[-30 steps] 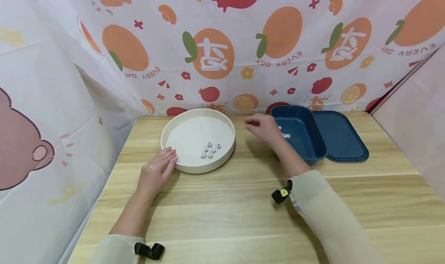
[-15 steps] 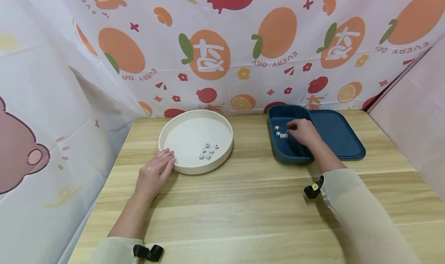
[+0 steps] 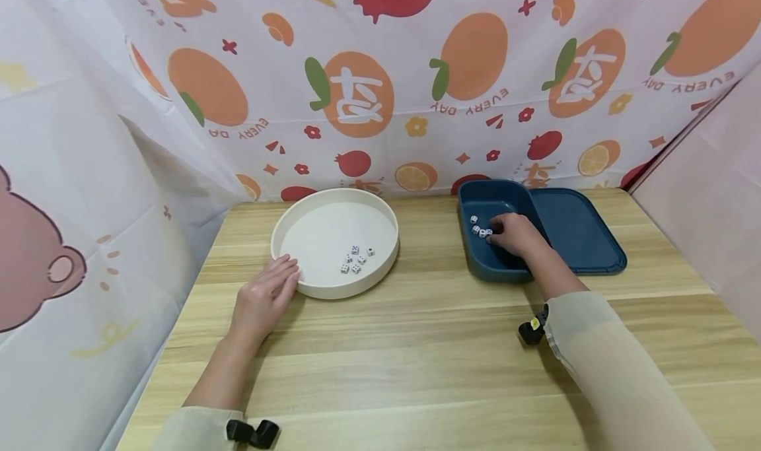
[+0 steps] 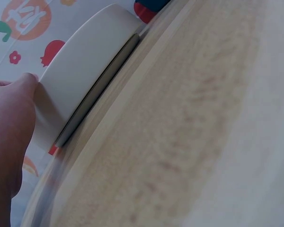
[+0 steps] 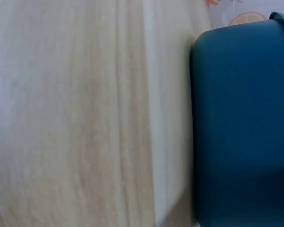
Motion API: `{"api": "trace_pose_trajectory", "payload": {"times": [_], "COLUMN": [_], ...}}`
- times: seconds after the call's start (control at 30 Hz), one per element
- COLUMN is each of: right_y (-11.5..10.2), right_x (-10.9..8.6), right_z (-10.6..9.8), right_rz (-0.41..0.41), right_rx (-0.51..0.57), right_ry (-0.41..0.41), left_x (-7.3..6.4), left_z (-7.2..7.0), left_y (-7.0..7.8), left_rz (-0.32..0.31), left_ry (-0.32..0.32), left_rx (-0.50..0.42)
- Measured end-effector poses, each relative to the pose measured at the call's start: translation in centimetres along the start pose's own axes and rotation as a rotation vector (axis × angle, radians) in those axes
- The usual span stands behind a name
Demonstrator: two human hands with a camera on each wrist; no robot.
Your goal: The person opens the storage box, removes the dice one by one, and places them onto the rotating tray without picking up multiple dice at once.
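My left hand (image 3: 261,299) rests against the near left rim of a round cream tray (image 3: 333,291), its fingers lying over the edge. In the left wrist view, the thumb (image 4: 26,85) touches the tray's outer wall (image 4: 80,71). Several white dice (image 3: 355,259) lie together on the right side of the tray floor. My right hand (image 3: 518,235) reaches into a deep blue box (image 3: 490,271), thumb and forefinger pinching a small white die (image 3: 489,239). Right beside these fingertips are several more dice (image 3: 478,230). The right wrist view shows only the box's outer wall (image 5: 246,118).
A flat blue lid (image 3: 579,233) lies to the right of the box, partly under its edge. Behind both containers hangs a fruit-print cloth (image 3: 416,74). The wooden table (image 3: 380,365) stretches between the forearms and between the tray and the box.
My right hand has moved from the gap between tray and box rightward into the box, then lowered to the dice there. The left hand stays on the tray rim.
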State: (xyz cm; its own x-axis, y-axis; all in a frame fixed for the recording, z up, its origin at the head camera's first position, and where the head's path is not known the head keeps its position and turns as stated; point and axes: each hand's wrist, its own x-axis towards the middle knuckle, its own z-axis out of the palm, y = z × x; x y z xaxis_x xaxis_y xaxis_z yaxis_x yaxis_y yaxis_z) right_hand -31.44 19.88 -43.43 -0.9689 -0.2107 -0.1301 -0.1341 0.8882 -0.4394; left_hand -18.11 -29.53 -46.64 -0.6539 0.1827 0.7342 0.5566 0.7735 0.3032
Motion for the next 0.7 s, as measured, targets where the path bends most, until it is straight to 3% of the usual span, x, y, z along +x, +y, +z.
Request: {"api": "trace_pose_trajectory", "payload": {"times": [0.33,0.7], "right_y": [-0.22,-0.29], "right_x": [0.16,0.18], "right_z": [0.22,0.46], "right_rz": [-0.049,-0.032], "right_rx": [-0.048,-0.061], "right_ry": [0.011,0.026], "left_x": [0.06,-0.07], "left_z": [-0.20,-0.07], "left_y": [0.06,0.00], "left_rz": [0.001,-0.017], "left_ry": [0.007,-0.006], "left_rx": [-0.004,-0.003]}}
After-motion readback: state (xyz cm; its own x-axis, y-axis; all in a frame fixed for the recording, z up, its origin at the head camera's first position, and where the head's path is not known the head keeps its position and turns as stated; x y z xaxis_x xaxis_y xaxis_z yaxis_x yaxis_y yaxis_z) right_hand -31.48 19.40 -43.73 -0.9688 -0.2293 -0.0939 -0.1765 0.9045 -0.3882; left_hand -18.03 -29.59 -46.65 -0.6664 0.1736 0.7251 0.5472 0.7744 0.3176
